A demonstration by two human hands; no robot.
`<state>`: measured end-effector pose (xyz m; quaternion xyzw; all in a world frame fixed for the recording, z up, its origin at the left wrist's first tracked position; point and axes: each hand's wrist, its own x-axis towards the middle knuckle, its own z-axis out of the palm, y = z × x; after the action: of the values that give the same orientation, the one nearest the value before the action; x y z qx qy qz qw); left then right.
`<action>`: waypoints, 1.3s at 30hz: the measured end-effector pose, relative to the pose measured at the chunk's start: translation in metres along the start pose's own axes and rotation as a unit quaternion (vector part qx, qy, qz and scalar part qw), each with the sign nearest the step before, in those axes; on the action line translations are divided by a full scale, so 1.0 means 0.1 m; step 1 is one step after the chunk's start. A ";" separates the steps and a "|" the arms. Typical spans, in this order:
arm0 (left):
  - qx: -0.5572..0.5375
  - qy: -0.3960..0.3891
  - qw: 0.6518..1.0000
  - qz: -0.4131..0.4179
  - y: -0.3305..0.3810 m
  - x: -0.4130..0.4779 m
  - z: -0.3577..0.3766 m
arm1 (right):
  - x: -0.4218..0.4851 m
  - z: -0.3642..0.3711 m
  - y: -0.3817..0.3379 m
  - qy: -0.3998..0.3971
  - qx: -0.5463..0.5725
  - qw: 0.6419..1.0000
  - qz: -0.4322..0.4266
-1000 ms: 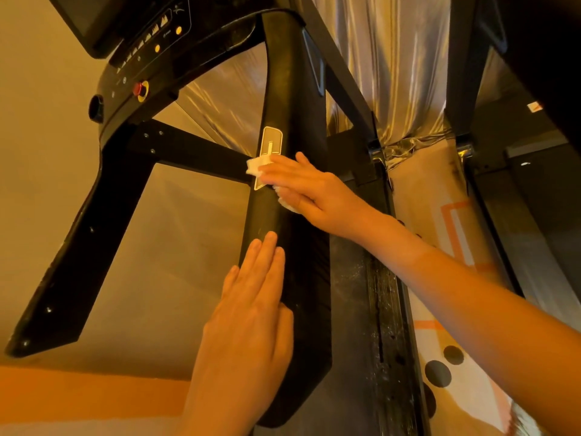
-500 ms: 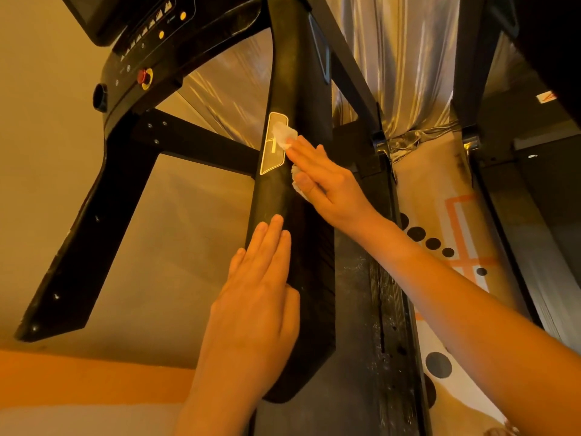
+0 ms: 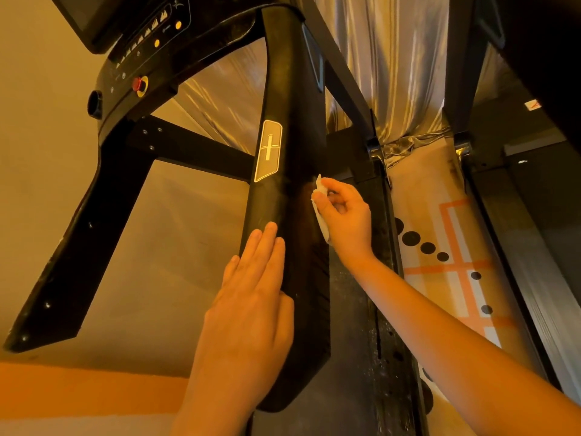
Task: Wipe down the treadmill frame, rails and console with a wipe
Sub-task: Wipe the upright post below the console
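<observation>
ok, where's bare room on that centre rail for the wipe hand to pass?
Two bare stretches on the rail: from the console down to the plus-sign panel, and between that panel and the left hand. Crowded: the lower rail lies under that flat hand, and the right hand pinches the wipe at the rail's right edge.

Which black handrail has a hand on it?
The handrail with the silver badge: left hand flat on it, right hand pinching the wipe beside it. The leftmost handrail is untouched.

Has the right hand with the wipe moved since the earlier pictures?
Yes. The right hand and wipe left the silver badge and now sit below it, at the right edge of the rail.
</observation>
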<state>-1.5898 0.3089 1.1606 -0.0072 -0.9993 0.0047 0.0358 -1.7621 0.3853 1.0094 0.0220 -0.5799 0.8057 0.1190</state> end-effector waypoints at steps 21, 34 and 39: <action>0.029 0.037 0.998 0.040 -0.07 0.01 0.07 | -0.05 0.13 0.12 -0.163 -0.026 0.986 -0.018; 0.071 0.049 0.995 0.051 -0.10 0.01 0.10 | 0.15 0.14 -0.16 -0.249 -0.100 0.933 -0.238; 0.076 0.046 0.995 0.049 -0.07 0.00 0.07 | 0.34 -0.01 -0.12 -0.311 -0.179 0.872 -0.334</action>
<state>-1.5907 0.3015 1.1533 -0.0541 -0.9917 0.0826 0.0819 -1.7929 0.3951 1.0263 0.4422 -0.6790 0.5521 0.1965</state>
